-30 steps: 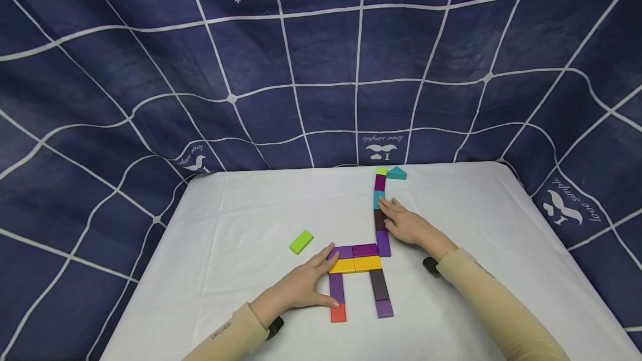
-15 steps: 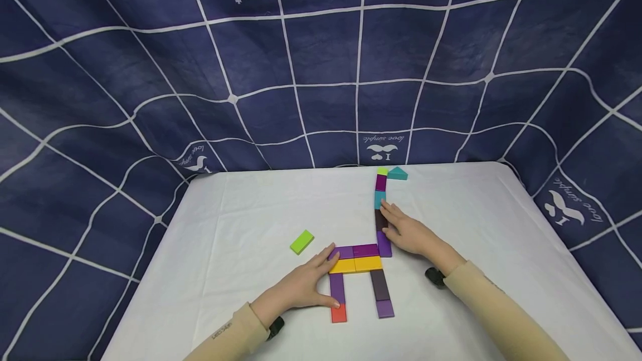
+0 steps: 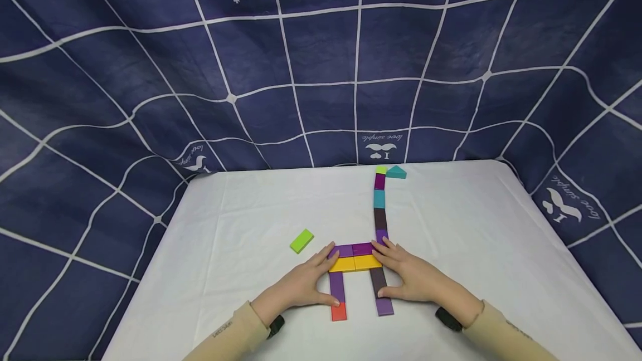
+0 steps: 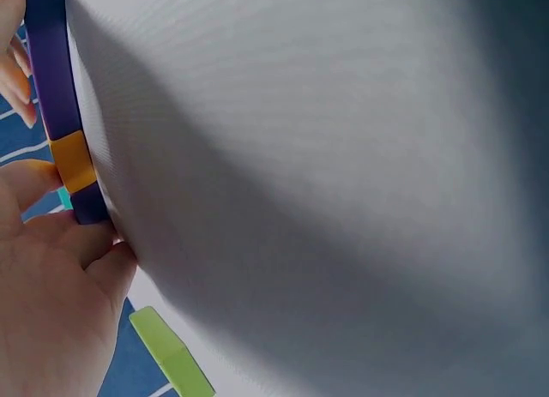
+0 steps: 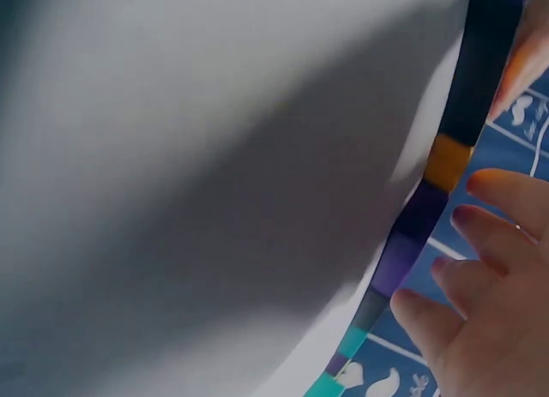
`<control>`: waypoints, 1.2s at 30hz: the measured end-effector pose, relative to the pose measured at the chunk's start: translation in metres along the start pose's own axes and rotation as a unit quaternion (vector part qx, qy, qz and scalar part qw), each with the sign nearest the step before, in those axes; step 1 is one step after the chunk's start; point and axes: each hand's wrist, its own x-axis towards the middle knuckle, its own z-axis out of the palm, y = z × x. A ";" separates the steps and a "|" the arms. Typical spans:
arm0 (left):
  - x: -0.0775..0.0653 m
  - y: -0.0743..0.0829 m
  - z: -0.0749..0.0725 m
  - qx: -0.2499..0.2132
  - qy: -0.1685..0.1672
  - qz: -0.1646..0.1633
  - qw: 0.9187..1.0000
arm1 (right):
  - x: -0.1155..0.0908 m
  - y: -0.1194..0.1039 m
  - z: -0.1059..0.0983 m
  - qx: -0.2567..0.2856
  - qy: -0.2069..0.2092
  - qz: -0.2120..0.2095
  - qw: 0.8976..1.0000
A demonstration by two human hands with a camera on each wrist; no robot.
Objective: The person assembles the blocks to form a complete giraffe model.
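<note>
Flat colored blocks lie in a giraffe-like outline on the white table. Two yellow blocks [image 3: 343,264] and two purple blocks form its body. My left hand [image 3: 303,283] rests at the body's left end, fingers spread and thumb by the red block [image 3: 339,311]. At the right end my right hand [image 3: 413,274] lies with fingers spread over the yellow and purple edges, thumb at the dark leg block [image 3: 378,283]. Above it runs a column with a dark block [image 3: 380,219], a teal block [image 3: 379,199] and a green square [image 3: 382,170] on top.
A loose green block [image 3: 302,241] lies left of the outline. Beside the column's top sits a teal triangle [image 3: 396,172]. A navy checked curtain [image 3: 321,60] hangs behind the white table [image 3: 251,205] and along its sides.
My right hand has slid down from the column's teal and dark blocks to the right end of the body. The left hand stays in place.
</note>
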 end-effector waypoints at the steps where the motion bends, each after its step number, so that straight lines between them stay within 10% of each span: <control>1: 0.000 0.000 0.000 0.000 0.000 -0.001 1.000 | -0.001 -0.001 0.001 -0.005 0.000 -0.006 1.000; 36: -0.001 0.004 -0.003 0.006 -0.008 -0.006 1.000 | -0.006 -0.004 0.009 -0.033 -0.017 -0.047 0.998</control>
